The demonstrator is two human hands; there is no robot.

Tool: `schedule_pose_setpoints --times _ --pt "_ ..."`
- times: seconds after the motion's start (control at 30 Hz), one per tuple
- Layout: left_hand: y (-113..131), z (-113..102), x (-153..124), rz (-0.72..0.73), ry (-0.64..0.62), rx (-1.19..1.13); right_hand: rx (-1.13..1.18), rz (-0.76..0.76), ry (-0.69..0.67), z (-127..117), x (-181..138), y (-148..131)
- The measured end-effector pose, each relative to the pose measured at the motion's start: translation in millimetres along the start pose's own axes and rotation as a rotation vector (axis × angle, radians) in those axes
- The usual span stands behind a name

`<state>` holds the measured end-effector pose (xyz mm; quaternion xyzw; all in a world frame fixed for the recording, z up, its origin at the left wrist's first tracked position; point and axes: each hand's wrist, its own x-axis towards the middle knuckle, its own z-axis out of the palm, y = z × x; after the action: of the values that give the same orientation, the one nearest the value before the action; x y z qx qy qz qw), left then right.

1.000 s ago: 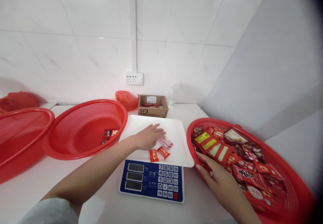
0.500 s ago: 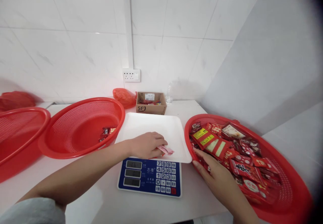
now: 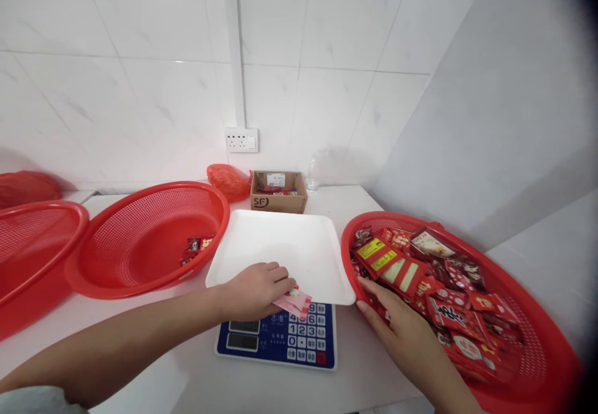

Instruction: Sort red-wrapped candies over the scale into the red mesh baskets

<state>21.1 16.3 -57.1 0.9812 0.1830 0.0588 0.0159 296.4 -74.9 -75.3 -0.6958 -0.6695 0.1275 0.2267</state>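
Observation:
My left hand [image 3: 255, 289] is closed around small snack packets [image 3: 294, 302], pink and red, held just over the front edge of the white scale tray [image 3: 289, 246]. The blue keypad of the scale [image 3: 280, 339] shows below my fingers. My right hand [image 3: 404, 333] lies flat with fingers stretched out on the near left rim of the red basket [image 3: 537, 364] full of red snack packets [image 3: 434, 283]. The tray's surface is bare.
A second red basket [image 3: 140, 233] at left holds a few packets [image 3: 196, 246]. Another red basket [image 3: 32, 246] sits at the far left. A small cardboard box [image 3: 279, 193], a red plastic bag [image 3: 228, 180] and a wall socket [image 3: 241, 140] stand at the back.
My left hand closed over the packets lying on the tray and drew them toward me, off the tray's front edge. The right hand stayed on the basket rim.

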Motion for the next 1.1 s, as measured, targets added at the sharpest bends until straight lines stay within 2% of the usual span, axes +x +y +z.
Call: schedule_pose_setpoints --times 0.27,0.37,0.53,0.67,0.8,0.9,0.97,1.1 --pt "-4 -1 -10 -0.034 0.016 -0.049 -0.010 0.011 -0.007 -1 0 -2" --pt "-7 -9 -17 -0.104 0.042 -0.072 -0.009 0.011 0.000 -1 0 -2" --pt "-21 -32 -37 -0.333 0.202 -0.125 -0.010 -0.009 0.012 1 0 0" --pt "-38 -53 -61 -0.644 0.369 -0.067 -0.014 -0.004 0.012 1 0 1" --pt "-54 -63 -84 -0.922 0.326 -0.008 0.002 0.021 -0.031 1 -1 2" --pt "-58 -62 -95 -0.986 0.304 -0.039 0.033 0.048 -0.063 0 0 -1" --pt "-54 -58 -96 -0.986 0.381 -0.043 0.085 0.072 -0.085 -4 3 -4" --pt "-30 -46 -86 -0.950 0.679 -0.094 0.170 0.106 -0.175 -18 12 -2"
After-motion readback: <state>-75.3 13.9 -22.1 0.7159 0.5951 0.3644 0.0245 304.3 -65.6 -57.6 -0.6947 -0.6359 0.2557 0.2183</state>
